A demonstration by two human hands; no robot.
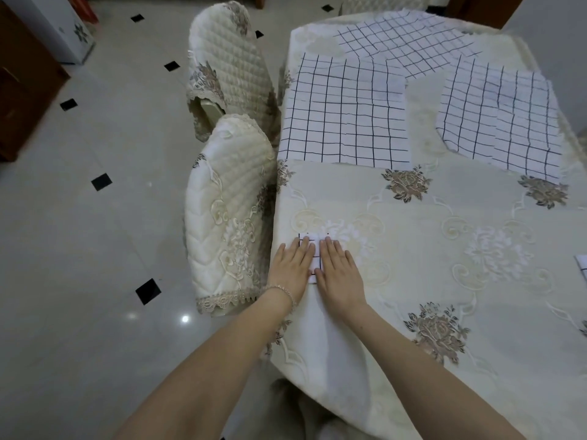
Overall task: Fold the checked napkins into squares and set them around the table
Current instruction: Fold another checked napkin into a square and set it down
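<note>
2 quilted chairs [227, 217] by embroidered tablecloth [444, 223], tiled floor [79, 249]

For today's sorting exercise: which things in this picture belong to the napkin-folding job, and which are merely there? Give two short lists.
Part of the job:
- folded napkin, pressed flat under the left hand and right hand
- three unfolded napkins: near, far, right
- another folded napkin at the right edge
- table

Merely there:
- two covered chairs
- tiled floor
</note>
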